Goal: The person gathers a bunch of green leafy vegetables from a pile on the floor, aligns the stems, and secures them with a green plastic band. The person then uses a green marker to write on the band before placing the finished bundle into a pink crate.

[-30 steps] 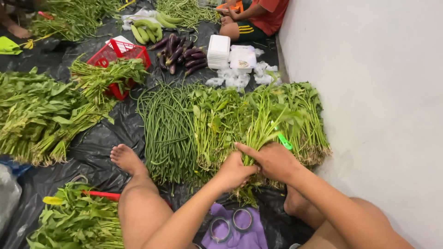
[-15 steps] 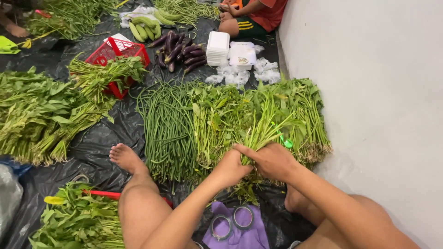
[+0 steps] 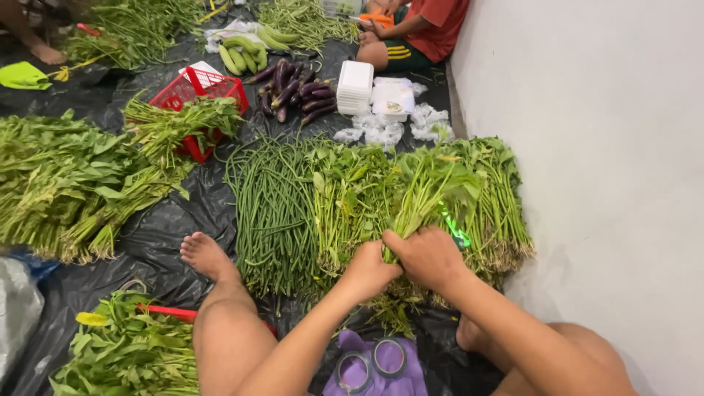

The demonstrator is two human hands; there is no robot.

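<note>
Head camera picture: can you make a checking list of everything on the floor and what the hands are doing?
Surface: black plastic sheet covering the floor.
Job's things: bunch of leafy green stalks, gripped at the stem end.
Clutter: long beans, eggplants, red basket, white foam trays, two tape rolls on purple cloth, more leafy piles at left.
Grippers: left hand and right hand both closed around the bunch.
Cables: nothing seen.
Surroundings: white wall at right; another person sitting at the far end.
</note>
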